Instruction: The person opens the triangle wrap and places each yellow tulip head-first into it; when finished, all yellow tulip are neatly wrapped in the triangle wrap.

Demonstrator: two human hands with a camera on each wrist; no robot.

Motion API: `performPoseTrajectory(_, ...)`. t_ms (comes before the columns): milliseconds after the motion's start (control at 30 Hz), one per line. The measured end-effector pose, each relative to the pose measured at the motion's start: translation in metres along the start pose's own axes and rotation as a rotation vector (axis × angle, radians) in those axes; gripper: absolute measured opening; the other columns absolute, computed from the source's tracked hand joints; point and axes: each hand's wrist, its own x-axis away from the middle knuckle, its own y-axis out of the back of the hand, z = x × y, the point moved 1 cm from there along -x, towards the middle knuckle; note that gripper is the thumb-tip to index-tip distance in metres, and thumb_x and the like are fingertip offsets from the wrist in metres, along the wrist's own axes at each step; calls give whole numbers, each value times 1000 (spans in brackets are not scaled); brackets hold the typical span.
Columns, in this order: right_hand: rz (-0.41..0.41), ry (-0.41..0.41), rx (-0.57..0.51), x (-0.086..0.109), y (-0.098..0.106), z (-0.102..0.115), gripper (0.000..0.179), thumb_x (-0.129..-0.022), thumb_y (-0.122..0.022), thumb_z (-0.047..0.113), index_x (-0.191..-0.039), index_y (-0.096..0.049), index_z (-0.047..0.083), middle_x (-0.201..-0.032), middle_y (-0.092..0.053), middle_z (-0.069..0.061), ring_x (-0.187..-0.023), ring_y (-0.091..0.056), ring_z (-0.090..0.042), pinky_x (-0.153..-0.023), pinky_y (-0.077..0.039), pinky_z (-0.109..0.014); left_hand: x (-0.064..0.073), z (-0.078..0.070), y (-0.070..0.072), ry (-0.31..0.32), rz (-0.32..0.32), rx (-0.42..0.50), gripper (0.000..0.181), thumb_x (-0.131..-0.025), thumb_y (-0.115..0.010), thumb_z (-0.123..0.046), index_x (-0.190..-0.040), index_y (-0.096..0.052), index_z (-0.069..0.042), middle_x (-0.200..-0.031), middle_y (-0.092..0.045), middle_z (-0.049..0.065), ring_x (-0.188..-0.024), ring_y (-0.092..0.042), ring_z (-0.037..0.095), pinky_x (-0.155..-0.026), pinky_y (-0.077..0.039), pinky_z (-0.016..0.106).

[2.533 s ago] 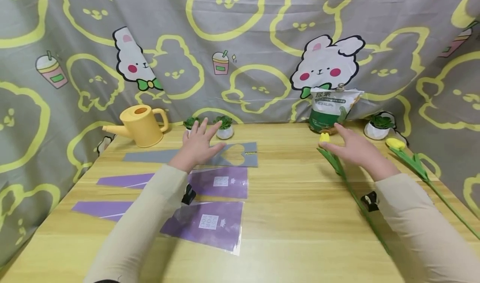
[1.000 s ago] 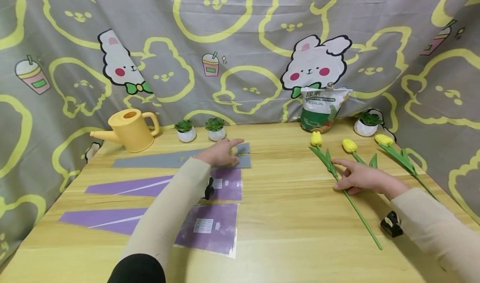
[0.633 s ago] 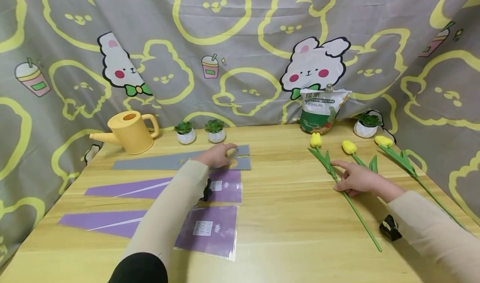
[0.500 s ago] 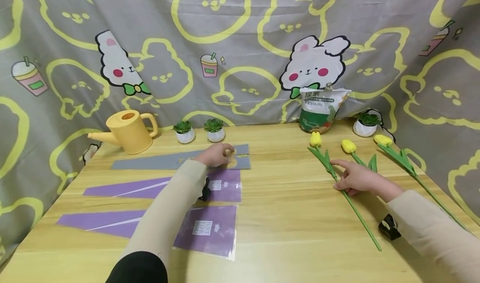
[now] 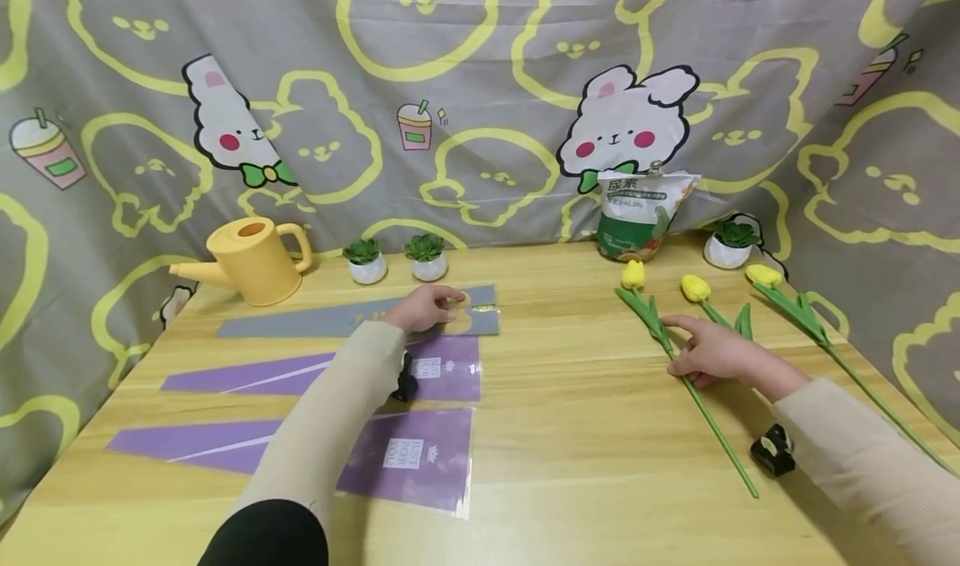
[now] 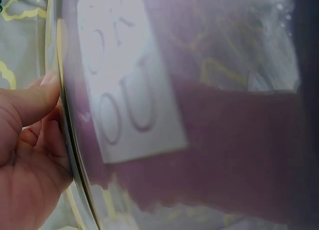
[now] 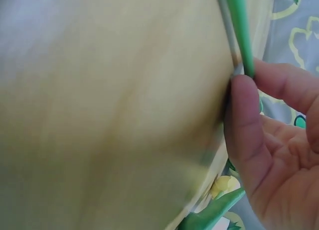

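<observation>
A grey curtain [image 5: 502,66], printed with yellow outlines, rabbits and pink cups, hangs behind the back edge of a pale, wood-grained bench [image 5: 555,466] and wraps round both sides. At the back left corner stands a yellow watering can [image 5: 258,262], spout toward the left edge. In front of it a flat grey wrapper [image 5: 288,324] lies across the left half, a purple wrapper [image 5: 262,372] and a second purple wrapper [image 5: 408,466] in rows below, narrow ends toward the left edge. My left grip [image 5: 423,309], fingers bent, is at the grey wrapper's heart-shaped window; whether it pinches the sheet I cannot tell. Two potted succulents [image 5: 367,262] sit by the back edge beyond. Farther right, a clipped green-and-white bag [image 5: 633,216] leans at the curtain. Below it, bloom toward the back edge, lies a yellow tulip [image 5: 651,320]; my right grip [image 5: 712,353] pinches its stem between thumb and forefinger. A second tulip [image 5: 695,288] runs partly behind my hand. A third succulent [image 5: 729,247] stands near the back right corner, a third tulip [image 5: 813,333] along the right edge.
</observation>
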Motion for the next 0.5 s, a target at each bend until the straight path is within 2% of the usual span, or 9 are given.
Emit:
performPoseTrajectory(200,1,-3,-23,4,3,-4,82,-84,-64,7,-144,-8,-5,-81,-55,-9,-63,-51,-19,-60,-49,-33,-3,-2,0,6,16,-15,38,-90,-58,-5,-128,-54,-6,-103,-57,13,-85,-47,19,-73,-40,29)
performPoseTrajectory(500,5,-9,-85,3,3,-1,81,-84,-60,5,-145,-7,-4,-81,-53,-8,-63,-50,-17,-60,-50,-31,-4,0,1,47,16,-70,38,-92,-54,-7,-130,-54,-12,-99,-55,10,-83,-45,19,-71,-36,30)
